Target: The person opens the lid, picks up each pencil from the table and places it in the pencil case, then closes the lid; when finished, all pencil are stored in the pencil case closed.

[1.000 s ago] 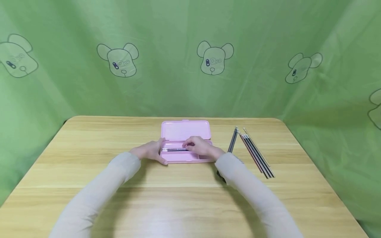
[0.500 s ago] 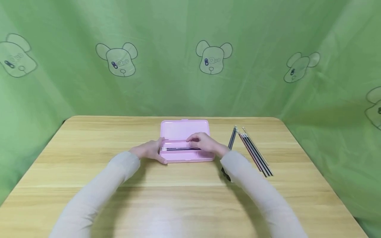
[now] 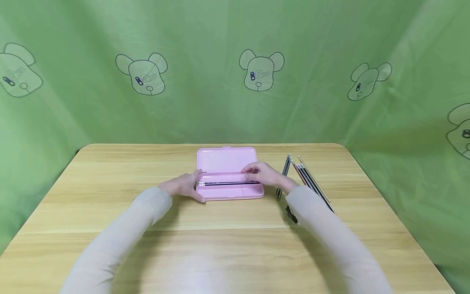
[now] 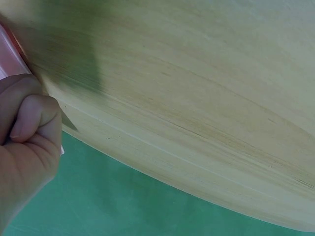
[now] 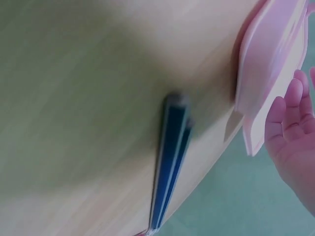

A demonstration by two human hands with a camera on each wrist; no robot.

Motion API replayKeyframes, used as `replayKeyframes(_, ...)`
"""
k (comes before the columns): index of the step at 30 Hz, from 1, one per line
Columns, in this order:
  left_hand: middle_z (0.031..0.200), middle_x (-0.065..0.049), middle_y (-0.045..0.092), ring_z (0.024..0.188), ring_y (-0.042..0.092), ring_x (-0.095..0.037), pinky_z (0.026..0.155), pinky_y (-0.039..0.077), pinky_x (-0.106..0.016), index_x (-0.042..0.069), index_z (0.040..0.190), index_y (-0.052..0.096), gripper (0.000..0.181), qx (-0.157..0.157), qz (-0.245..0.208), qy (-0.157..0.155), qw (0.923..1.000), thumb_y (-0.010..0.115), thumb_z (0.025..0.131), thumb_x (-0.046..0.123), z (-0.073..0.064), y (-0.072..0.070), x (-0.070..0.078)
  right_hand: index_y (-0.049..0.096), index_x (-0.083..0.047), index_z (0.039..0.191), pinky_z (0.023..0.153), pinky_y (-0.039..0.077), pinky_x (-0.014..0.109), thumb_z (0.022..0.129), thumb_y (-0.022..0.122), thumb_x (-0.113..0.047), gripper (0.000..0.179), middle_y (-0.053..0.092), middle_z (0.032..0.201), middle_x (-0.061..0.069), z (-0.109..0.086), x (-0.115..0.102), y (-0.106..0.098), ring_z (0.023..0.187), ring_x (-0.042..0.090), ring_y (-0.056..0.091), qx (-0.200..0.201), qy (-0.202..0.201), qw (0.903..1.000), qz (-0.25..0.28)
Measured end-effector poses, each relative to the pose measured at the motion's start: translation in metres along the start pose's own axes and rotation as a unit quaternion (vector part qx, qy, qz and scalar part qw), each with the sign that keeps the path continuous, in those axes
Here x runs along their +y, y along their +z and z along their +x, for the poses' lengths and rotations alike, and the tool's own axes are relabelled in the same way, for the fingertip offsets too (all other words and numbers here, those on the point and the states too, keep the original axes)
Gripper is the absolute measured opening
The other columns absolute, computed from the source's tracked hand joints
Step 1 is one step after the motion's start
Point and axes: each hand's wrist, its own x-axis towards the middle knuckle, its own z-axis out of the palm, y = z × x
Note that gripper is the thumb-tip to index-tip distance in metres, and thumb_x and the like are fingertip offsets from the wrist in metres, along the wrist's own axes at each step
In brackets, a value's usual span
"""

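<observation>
A pink pencil case [image 3: 220, 193] lies on the table with its lid [image 3: 227, 160] folded back. Dark pencils [image 3: 224, 183] lie lengthwise in it, white ends at the left. My left hand [image 3: 185, 185] grips the case's left end, thumb at the front side and fingers toward the back. Over the right end of the case is my right hand [image 3: 266, 173]; its fingers are loosely bent, with nothing seen between them in the right wrist view. Just right of that hand, two dark pencils [image 5: 170, 157] lie on the table.
Farther right lie several more pencils [image 3: 308, 177], dark, red and light-coloured, partly covered by the right sleeve. A small black object [image 3: 291, 214] shows beside that sleeve. A green curtain [image 3: 205, 110] hangs behind the wooden table [image 3: 220, 253].
My right hand has slid rightward along the dark pencils to the right end of the case, uncovering their length and the small compartment. The left hand has stayed at the left end.
</observation>
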Motion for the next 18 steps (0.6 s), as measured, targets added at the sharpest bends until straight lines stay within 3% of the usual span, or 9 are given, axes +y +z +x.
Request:
replayKeyframes(7,0.128,-0.034,0.043,0.12,0.043,-0.04,0.104,0.032,-0.045,-0.008,0.139,0.016,0.104,0.011,-0.003,0.006,0.9999,0.079,0.069,0.036,-0.003,-0.002,-0.004,0.061,0.005,0.111,0.079,0.046,0.03,0.086,0.058,-0.008,0.027,0.064,0.102,0.018,-0.014,0.008,-0.017,0.088,0.022,0.056,0.011,-0.004,0.9999,-0.007)
replayKeyframes(13,0.126,-0.031,0.046,0.118,0.045,-0.039,0.103,0.033,-0.045,-0.007,0.139,0.017,0.102,0.009,-0.016,0.021,0.9996,0.079,0.069,0.035,-0.001,-0.001,-0.002,0.059,0.007,0.112,0.078,0.045,0.03,0.087,0.059,-0.009,0.03,0.062,0.095,0.015,-0.039,0.024,-0.035,0.087,0.021,0.055,0.024,0.011,0.9994,-0.021)
replayKeyframes(18,0.128,-0.032,0.044,0.12,0.043,-0.039,0.104,0.032,-0.044,-0.006,0.141,0.015,0.105,0.005,-0.012,0.001,0.9999,0.079,0.068,0.035,-0.002,-0.002,0.0,0.058,0.008,0.113,0.079,0.045,0.028,0.089,0.057,-0.011,0.031,0.062,0.099,0.017,-0.056,0.043,-0.05,0.089,0.021,0.056,0.035,0.028,0.9987,-0.024)
